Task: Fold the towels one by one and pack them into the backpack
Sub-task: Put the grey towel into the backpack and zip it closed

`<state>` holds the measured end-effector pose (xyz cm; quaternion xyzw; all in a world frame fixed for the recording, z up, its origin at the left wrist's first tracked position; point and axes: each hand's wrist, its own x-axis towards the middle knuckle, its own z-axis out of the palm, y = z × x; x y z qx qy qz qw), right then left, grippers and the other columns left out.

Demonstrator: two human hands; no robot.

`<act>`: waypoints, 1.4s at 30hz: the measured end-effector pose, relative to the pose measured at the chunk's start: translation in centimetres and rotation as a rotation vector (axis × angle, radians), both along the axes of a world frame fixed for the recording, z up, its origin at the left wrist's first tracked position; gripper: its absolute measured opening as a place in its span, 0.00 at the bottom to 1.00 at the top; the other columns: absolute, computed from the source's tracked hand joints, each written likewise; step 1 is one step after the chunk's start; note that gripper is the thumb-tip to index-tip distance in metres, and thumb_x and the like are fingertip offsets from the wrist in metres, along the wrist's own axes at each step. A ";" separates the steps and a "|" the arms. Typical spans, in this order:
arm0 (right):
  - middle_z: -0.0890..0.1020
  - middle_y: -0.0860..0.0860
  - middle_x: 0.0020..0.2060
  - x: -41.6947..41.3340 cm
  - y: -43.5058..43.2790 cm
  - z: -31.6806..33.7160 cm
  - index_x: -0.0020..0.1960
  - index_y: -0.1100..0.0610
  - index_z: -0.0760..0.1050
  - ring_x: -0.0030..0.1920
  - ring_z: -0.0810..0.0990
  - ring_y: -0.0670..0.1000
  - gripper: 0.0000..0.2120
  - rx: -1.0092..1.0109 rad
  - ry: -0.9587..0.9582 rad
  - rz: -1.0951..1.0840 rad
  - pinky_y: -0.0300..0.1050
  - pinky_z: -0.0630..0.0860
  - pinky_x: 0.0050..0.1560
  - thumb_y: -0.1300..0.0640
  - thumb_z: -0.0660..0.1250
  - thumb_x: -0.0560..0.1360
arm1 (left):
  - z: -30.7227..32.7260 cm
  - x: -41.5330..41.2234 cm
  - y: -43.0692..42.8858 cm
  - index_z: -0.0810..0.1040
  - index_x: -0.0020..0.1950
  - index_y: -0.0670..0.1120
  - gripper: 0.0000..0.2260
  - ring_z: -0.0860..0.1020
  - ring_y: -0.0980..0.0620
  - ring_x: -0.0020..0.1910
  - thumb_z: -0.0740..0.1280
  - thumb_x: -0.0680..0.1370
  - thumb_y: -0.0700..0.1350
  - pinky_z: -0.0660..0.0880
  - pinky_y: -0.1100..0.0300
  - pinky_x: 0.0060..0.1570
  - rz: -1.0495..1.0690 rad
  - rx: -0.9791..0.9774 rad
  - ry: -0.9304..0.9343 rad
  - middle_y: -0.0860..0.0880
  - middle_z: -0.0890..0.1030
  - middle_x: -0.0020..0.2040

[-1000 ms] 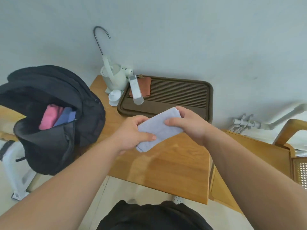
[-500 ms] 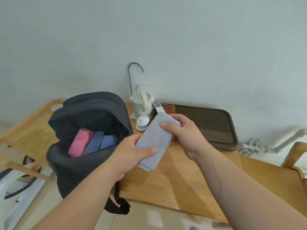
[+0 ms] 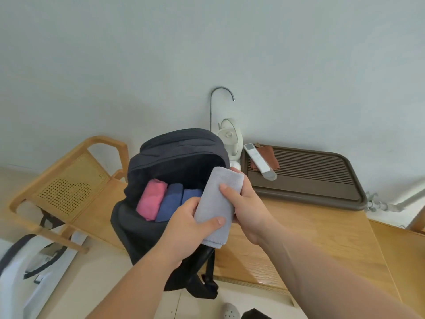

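Holding a folded grey towel (image 3: 217, 203) at the open black backpack's (image 3: 142, 231) right rim.
Left hand (image 3: 188, 229) pinches its lower end, thumb on top; right hand (image 3: 247, 209) grips the upper end, thumb across the front. Inside the backpack, a pink towel (image 3: 151, 199) and two blue towels (image 3: 170, 204) stand side by side at the wooden table's (image 3: 310, 238) left edge.

A wooden surface (image 3: 322, 238) stands against a pale wall. At its back lies a brown slatted tray (image 3: 322, 180), with a white remote (image 3: 258, 161) resting partly on a brown cloth (image 3: 271, 155). Left of the tray are a white kettle (image 3: 231, 137) and a curved metal spout (image 3: 211, 107). A cane-backed wooden chair (image 3: 69, 180) stands at far left.
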<state>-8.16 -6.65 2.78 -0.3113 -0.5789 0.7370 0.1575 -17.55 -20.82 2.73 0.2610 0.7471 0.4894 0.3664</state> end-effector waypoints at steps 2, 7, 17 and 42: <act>0.81 0.48 0.58 -1.4 0.0 -0.6 0.69 0.37 0.66 0.55 0.83 0.50 0.20 0.005 -0.014 0.002 0.57 0.84 0.52 0.48 0.67 0.80 | -0.5 -1.3 -0.6 0.75 0.60 0.58 0.17 0.82 0.61 0.50 0.74 0.74 0.58 0.82 0.57 0.51 0.004 -0.041 0.065 0.58 0.83 0.52; 0.81 0.44 0.55 -4.9 0.2 -2.0 0.60 0.37 0.70 0.53 0.83 0.45 0.12 0.008 -0.027 -0.043 0.50 0.83 0.54 0.47 0.67 0.80 | -1.9 -5.2 -3.4 0.76 0.65 0.55 0.20 0.77 0.59 0.58 0.65 0.77 0.63 0.76 0.58 0.59 -0.020 -0.292 0.460 0.59 0.79 0.57; 0.76 0.44 0.60 -7.9 0.5 -5.8 0.75 0.38 0.56 0.57 0.77 0.48 0.29 0.127 -0.251 0.032 0.52 0.79 0.57 0.52 0.64 0.79 | -6.7 -9.1 -5.0 0.69 0.71 0.58 0.25 0.74 0.54 0.63 0.62 0.77 0.66 0.61 0.44 0.75 -0.418 -0.633 0.807 0.58 0.77 0.62; 0.80 0.53 0.51 -12.7 -1.3 -0.5 0.69 0.55 0.70 0.48 0.76 0.54 0.18 0.933 -0.632 -0.335 0.45 0.68 0.44 0.59 0.62 0.80 | -10.5 -13.6 -6.8 0.48 0.81 0.58 0.35 0.75 0.45 0.49 0.55 0.79 0.36 0.72 0.49 0.45 -0.975 -0.193 0.993 0.48 0.77 0.50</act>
